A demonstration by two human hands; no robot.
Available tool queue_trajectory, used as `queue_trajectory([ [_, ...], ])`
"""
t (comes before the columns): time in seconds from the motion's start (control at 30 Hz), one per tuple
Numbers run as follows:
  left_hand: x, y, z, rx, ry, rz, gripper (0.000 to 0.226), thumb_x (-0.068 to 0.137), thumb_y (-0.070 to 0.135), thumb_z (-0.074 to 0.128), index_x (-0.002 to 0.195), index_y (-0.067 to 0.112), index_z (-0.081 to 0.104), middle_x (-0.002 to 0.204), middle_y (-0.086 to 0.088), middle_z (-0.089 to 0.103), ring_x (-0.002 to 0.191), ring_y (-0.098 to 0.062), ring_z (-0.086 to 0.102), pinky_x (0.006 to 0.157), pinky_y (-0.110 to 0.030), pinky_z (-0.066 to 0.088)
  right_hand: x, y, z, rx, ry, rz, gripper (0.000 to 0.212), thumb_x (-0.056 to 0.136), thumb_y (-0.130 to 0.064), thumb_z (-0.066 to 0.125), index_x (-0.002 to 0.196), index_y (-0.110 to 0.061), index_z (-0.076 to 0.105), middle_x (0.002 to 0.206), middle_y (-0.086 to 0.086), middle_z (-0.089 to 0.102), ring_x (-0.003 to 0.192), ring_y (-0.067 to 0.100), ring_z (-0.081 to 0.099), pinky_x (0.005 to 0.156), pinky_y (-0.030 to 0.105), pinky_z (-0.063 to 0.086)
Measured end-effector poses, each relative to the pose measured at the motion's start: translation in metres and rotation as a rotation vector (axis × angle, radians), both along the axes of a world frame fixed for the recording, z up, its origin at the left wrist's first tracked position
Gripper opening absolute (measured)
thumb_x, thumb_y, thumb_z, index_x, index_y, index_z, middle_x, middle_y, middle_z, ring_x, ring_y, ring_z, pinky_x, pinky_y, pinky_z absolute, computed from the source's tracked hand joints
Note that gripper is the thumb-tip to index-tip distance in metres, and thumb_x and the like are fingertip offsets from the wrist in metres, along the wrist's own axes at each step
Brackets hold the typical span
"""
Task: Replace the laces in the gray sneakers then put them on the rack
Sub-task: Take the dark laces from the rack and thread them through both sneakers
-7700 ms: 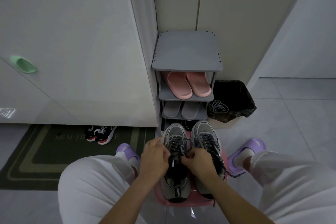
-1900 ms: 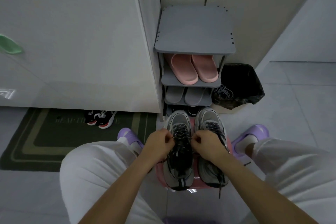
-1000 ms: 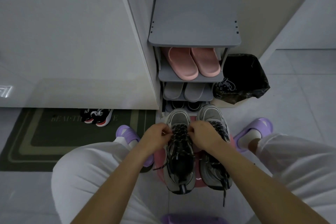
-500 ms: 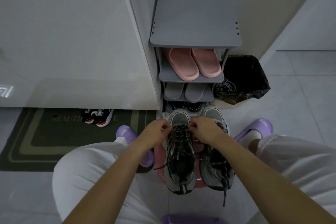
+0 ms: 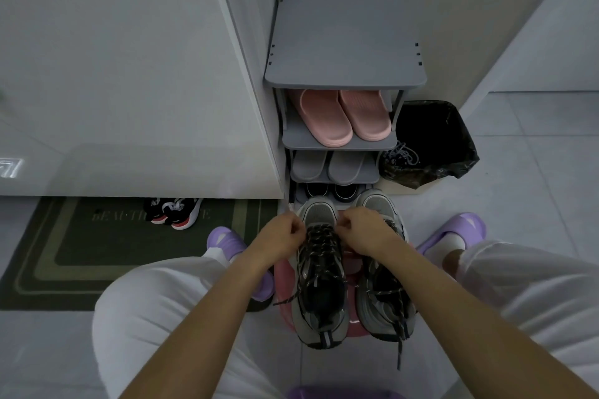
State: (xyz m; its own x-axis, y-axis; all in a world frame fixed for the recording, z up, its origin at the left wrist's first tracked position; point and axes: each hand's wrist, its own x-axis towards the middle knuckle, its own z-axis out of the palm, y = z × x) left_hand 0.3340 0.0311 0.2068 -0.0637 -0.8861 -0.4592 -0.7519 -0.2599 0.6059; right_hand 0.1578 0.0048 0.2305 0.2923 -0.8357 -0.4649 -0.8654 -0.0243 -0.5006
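Both left hand point(image 5: 281, 235) and right hand point(image 5: 363, 230), fingers curled, pinch dark lace point(image 5: 321, 238) at far end of gray sneaker point(image 5: 319, 317), just short of rack point(image 5: 343, 39).

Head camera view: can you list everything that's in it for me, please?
gray mesh sneakers: two, gray, side by side on the stool
dark speckled laces: dark, threaded in both sneakers
pink plastic stool: one, pink, in front of the rack
gray tiered shoe rack: one, gray, against the wall
pink rubber slippers: two, pink, second shelf
gray slippers: two, gray, third shelf
dark shoes: two, dark, bottom shelf, mostly hidden
black-bagged bin: one, black, right of the rack
loose gray laces: one bundle, gray, on the bin's rim
green doormat: one, green, floor at left
black, white and red sneakers: two, on the doormat
purple slippers: two, purple, on the person's feet
left hand: pinches the laces near one sneaker's toe
right hand: pinches the laces there too
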Motion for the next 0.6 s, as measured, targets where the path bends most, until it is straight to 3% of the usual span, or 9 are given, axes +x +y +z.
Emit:
queue_trajectory([
  [0.1,-0.005,0.003,0.006,0.021,0.118,0.092,0.001,0.091,0.015,0.053,0.092,0.015,0.054,0.083,0.007,0.054,0.078,-0.011,0.055,0.073,-0.028,0.051,0.0,0.005,0.003,0.017,-0.007,-0.008,0.025,0.09,-0.027,0.057,0.097,-0.005,0.068,0.098,0.011,0.067,0.094,0.025,0.063,0.083,0.034,0.05],
  [0.2,-0.007,0.009,0.012,-0.036,0.178,0.028,0.021,0.09,0.001,0.045,0.095,0.016,0.059,0.086,0.011,0.056,0.074,-0.002,0.053,0.07,-0.019,0.047,-0.002,0.018,0.004,-0.061,-0.064,0.009,0.02,0.092,-0.016,0.05,0.107,-0.012,0.062,0.108,0.009,0.066,0.1,0.026,0.061,0.085,0.034,0.049],
  [0.27,-0.007,0.014,0.011,-0.059,0.167,-0.058,0.027,0.089,0.001,0.045,0.101,0.009,0.067,0.091,0.003,0.065,0.077,-0.008,0.059,0.073,-0.024,0.05,-0.007,0.028,0.002,-0.085,-0.061,0.093,0.026,0.092,-0.013,0.045,0.113,-0.019,0.059,0.11,0.007,0.066,0.1,0.024,0.061,0.082,0.034,0.05],
  [0.4,-0.003,0.023,0.002,-0.059,0.214,-0.101,0.022,0.085,0.023,0.053,0.093,0.014,0.071,0.083,0.001,0.068,0.075,-0.014,0.064,0.074,-0.04,0.054,-0.014,0.032,0.005,-0.005,0.01,0.302,0.046,0.085,-0.027,0.054,0.131,-0.034,0.046,0.119,-0.002,0.059,0.108,0.018,0.055,0.089,0.032,0.047],
  [0.47,-0.002,0.027,0.0,-0.036,0.179,-0.148,0.021,0.084,0.037,0.06,0.099,0.023,0.066,0.091,0.001,0.064,0.082,-0.012,0.06,0.075,-0.032,0.051,-0.013,0.029,0.008,0.058,0.014,0.34,0.052,0.083,-0.041,0.056,0.133,-0.035,0.044,0.118,-0.004,0.058,0.106,0.015,0.055,0.088,0.03,0.046],
  [0.53,0.002,0.034,-0.004,-0.021,0.071,-0.196,0.037,0.079,0.048,0.066,0.111,0.032,0.057,0.106,0.003,0.055,0.098,-0.008,0.052,0.084,-0.022,0.044,-0.014,0.025,0.009,0.108,-0.032,0.306,0.054,0.08,-0.053,0.058,0.129,-0.032,0.047,0.114,-0.007,0.059,0.099,0.012,0.055,0.083,0.026,0.046],
  [0.6,0.007,0.038,-0.005,-0.046,0.0,-0.2,0.048,0.074,0.055,0.067,0.115,0.038,0.05,0.11,0.007,0.051,0.102,-0.008,0.049,0.089,-0.026,0.045,-0.016,0.023,0.009,0.082,-0.043,0.297,0.057,0.075,-0.06,0.063,0.122,-0.03,0.051,0.108,-0.01,0.059,0.094,0.009,0.054,0.08,0.025,0.045],
])
